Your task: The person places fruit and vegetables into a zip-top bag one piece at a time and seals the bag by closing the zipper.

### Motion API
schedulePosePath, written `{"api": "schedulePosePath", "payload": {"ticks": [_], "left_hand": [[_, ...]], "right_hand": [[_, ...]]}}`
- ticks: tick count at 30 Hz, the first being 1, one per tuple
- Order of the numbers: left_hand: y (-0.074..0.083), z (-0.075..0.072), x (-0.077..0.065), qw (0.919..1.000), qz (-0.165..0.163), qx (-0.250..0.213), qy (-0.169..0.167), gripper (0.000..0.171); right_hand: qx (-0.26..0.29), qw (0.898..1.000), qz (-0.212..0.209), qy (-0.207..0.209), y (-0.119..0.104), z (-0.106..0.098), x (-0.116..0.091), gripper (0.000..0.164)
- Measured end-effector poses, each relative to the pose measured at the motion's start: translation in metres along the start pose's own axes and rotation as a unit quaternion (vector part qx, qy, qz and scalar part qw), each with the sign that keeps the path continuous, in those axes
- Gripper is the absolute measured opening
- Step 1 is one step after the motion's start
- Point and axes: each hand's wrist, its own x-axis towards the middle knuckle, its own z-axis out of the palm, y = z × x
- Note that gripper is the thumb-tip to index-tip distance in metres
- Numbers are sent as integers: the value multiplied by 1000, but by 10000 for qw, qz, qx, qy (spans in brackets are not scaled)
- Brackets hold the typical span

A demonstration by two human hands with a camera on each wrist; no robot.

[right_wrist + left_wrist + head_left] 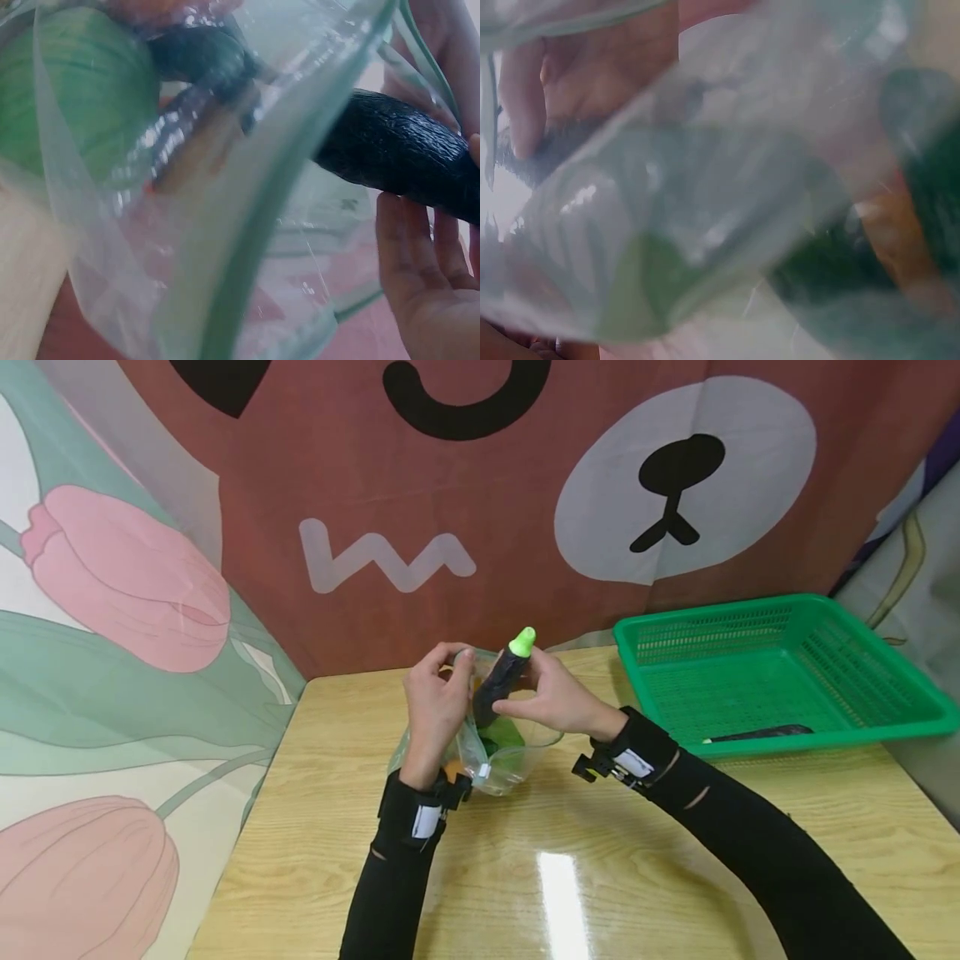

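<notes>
My right hand (566, 695) holds a long dark eggplant (499, 688) with a bright green cap. It stands tilted, cap up, its lower end at the mouth of a clear zip bag (491, 781). My left hand (437, 706) grips the bag's edge on the left side. Inside the bag sit a round green vegetable (94, 101), dark green pieces and something orange. In the right wrist view the eggplant (405, 146) lies across the fingers, beside the bag's green zip strip (262, 202). Blurred bag plastic (705, 187) fills most of the left wrist view.
A green plastic basket (832, 741) stands to the right on the wooden table (315, 827). In it lies a thin dark vegetable (768, 732) with a pale green tip. A brown cloth (420, 485) with a bear print hangs behind the table.
</notes>
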Motion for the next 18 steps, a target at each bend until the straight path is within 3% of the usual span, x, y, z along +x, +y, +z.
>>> {"api": "schedulePosePath", "payload": {"ticks": [8,18], "left_hand": [[1,1,1,10000,-17,83,-26,17],[2,1,3,9999,-101,100,-18,17]], "right_hand": [[136,9993,-347,97,15,22,6,34],[-820,9959,-24,-387,29,32,3,21]]}}
